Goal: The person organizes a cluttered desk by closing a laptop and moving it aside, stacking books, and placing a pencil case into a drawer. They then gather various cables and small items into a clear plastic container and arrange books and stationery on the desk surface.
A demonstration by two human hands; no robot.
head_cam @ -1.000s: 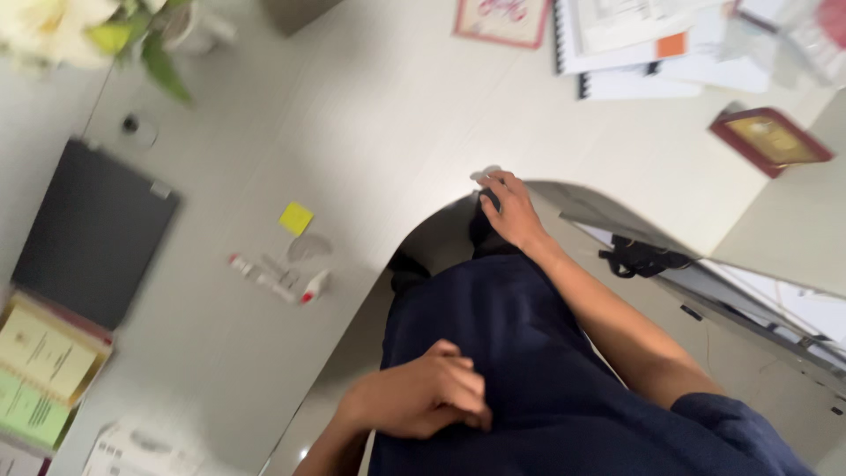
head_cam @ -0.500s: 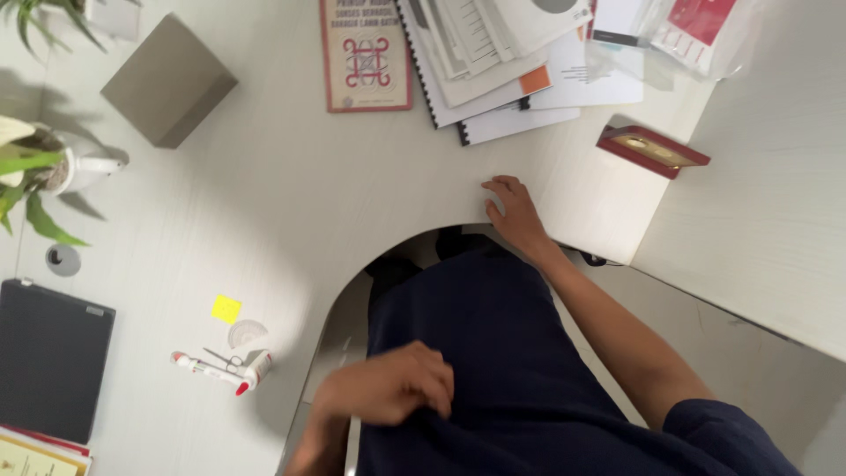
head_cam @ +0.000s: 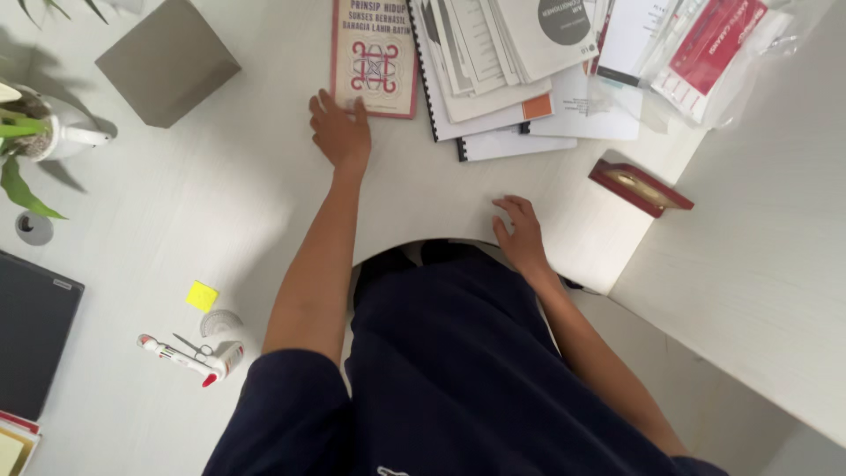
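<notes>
Left hand: the left hand (head_cam: 339, 130) is stretched out across the white desk (head_cam: 264, 203), palm down, fingers loosely spread and flat — it pinches nothing. Its fingertips rest on the near left corner of the book.
Book: a thin book (head_cam: 374, 55) with a cream cover, a red border and a red knot pattern lies flat at the far side of the desk, its near edge touching the left hand's fingers, its right edge just beside the paper stack.
Right hand: the right hand (head_cam: 520, 234) rests on the curved near edge of the desk, fingers slightly spread and bent over the rim — it holds nothing.
Paper stack: spiral-bound booklets and loose sheets (head_cam: 502, 62) lie overlapped to the right of the book, with an orange tab showing on one sheet.
Plastic bag: a clear bag with a red-and-white packet (head_cam: 714, 48) sits at the far right, partly over the papers.
Red case: a small dark red case (head_cam: 639, 187) with a gold face lies near the desk's right corner, apart from the right hand.
Left side: a grey box (head_cam: 167, 62), a potted plant in a white pot (head_cam: 40, 132), a dark laptop (head_cam: 31, 330), a yellow sticky note (head_cam: 202, 296) and a white-and-red pen (head_cam: 181, 359) with small scissors just beside it.
Body: dark blue clothing (head_cam: 467, 379) fills the cut-out of the desk.
</notes>
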